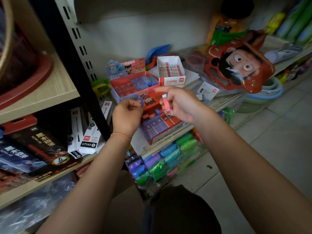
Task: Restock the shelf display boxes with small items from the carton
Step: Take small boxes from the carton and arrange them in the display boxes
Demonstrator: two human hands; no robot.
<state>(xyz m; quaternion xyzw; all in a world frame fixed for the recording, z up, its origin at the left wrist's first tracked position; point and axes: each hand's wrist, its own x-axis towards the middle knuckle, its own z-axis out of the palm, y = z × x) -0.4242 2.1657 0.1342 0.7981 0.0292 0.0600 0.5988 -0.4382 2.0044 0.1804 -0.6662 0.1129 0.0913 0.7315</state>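
Pale shelf (pixel 170 141), glossy cardboard display box (pixel 135 85), right hand (pixel 179 103) pinching pink rectangular eraser (pixel 166 104)

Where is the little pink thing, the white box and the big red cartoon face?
pink item (pixel 167 105), head view, middle of its wrapper in the right hand (pixel 181 105)
white box (pixel 173 80), head view, front wall
red cartoon face (pixel 239 65), head view, the face
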